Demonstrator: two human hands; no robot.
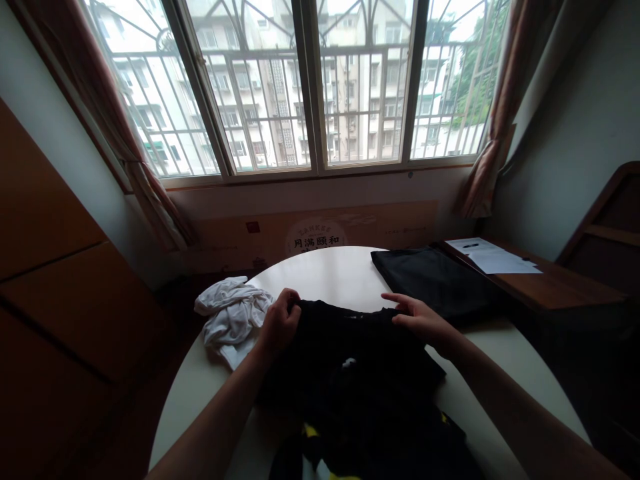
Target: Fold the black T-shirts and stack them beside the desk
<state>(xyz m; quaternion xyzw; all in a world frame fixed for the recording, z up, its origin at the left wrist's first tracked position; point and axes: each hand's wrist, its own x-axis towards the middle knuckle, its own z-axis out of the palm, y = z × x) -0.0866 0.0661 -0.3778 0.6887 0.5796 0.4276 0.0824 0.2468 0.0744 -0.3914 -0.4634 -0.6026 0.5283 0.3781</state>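
The black shirt lies between the two hands, and from the fingers it extends toward the person; this direction seems its long axis. Both hands are at its far edge, neither clearly nearer. The left hand pinches the left corner of this edge. The right hand is at the right corner, index finger stretched away from the thumb; whether its other fingers grip the cloth, I cannot tell. The white round surface carries the shirt. To the left of the shirt is a crumpled white garment; beyond it to the right, a flat black item. Farther right of the shirt, papers lie on a wooden table. Beyond the shirt is a barred window.
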